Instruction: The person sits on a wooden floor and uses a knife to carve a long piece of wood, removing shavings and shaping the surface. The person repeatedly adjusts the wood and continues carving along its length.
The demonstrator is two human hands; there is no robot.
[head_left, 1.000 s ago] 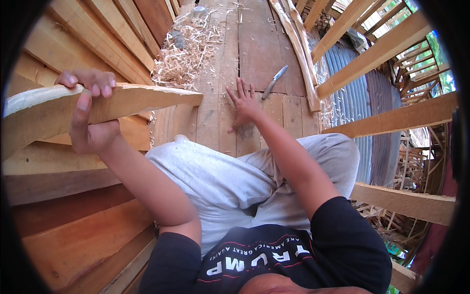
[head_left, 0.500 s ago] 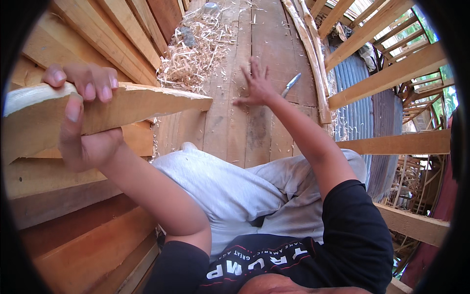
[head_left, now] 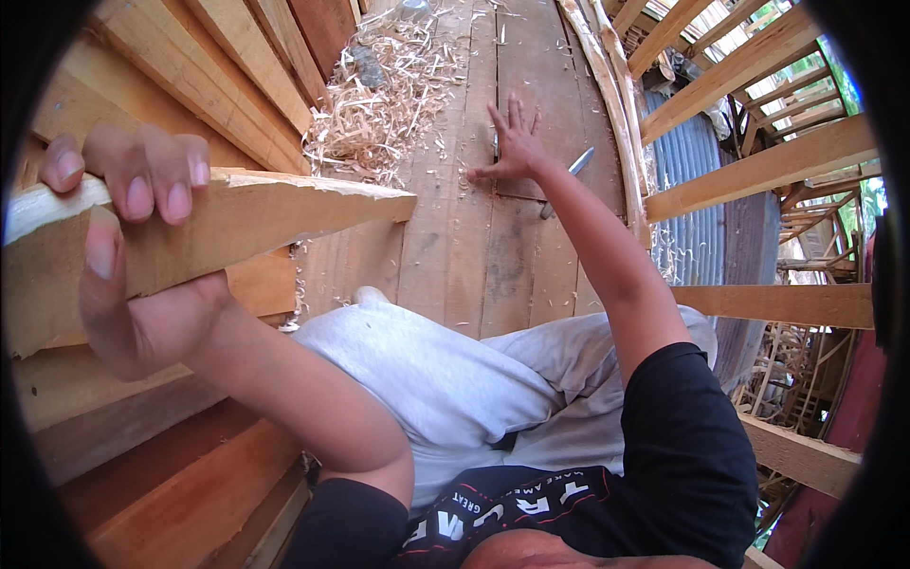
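Currently, the left hand clamps the plank between its fingers, while the right hand holds its fingers splayed just left of the knife, which could cut them if they swing rightward.

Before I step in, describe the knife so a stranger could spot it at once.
Start at the plank floor beyond the person's grey trousers and find the spread right hand. Just right of it lies the knife, slanting, partly hidden behind the right forearm. Its shiny silvery blade sets it apart from the pale, curled wood shavings.
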